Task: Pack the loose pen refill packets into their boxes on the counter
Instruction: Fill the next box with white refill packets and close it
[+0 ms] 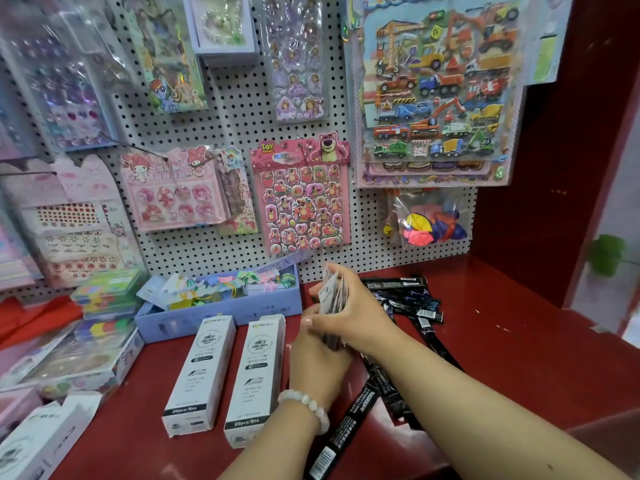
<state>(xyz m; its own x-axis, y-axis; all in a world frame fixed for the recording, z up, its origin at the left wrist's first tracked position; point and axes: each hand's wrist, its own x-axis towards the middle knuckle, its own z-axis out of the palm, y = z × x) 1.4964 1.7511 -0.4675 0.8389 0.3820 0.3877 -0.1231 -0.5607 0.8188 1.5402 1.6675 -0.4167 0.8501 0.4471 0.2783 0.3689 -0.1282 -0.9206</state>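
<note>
Gripping a stack of pen refill packets upright above the red counter, the right hand closes over its top and side while the left hand, wearing a pale bead bracelet, clenches the stack's lower end. At 3 o'clock and 6 o'clock from the hands, loose black packets lie scattered on the counter. At 9 o'clock, two white refill boxes lie side by side; a lavender tray sits at 10 o'clock.
</note>
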